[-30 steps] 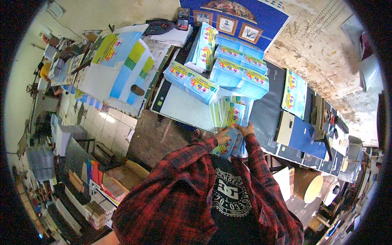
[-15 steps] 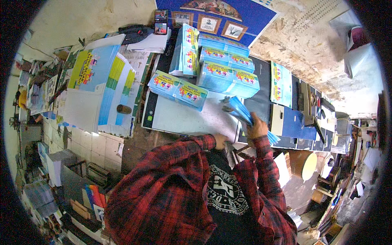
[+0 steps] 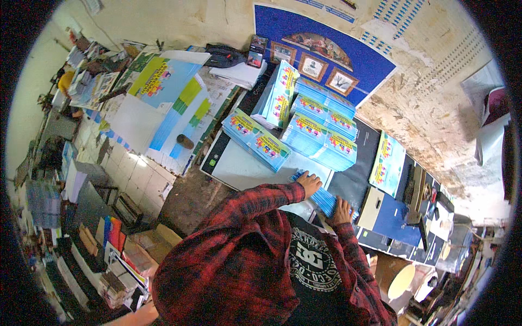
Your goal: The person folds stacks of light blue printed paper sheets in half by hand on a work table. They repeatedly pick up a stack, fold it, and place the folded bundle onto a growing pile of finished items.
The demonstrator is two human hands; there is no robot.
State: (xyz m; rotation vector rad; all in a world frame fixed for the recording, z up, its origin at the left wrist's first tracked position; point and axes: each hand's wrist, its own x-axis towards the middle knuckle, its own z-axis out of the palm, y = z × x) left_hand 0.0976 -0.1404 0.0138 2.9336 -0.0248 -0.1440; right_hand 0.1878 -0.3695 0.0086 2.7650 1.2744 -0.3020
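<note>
Both my hands are on a bundle of printed booklets (image 3: 325,202), its narrow blue edges facing up near the table's front edge. My left hand (image 3: 311,185) grips its far left end, fingers curled over the top. At the near right end my right hand (image 3: 341,211) is closed round it. Just beyond lies a long stack of booklets (image 3: 256,140) with blue and yellow covers. Several more booklet piles (image 3: 318,138) stand in rows behind, and a taller pile (image 3: 277,95) leans at their left.
Large printed sheets (image 3: 157,92) lie fanned at the left with a small dark cylinder (image 3: 185,142) on them. A phone (image 3: 256,51) stands at the back. To the right are a single printed sheet (image 3: 387,163), a blue folder (image 3: 387,211) and dark bar-like tools (image 3: 417,187).
The bundle, held up in my right hand before, is now down at the table. My left hand has come up from the table edge and taken hold of it. The view has shifted.
</note>
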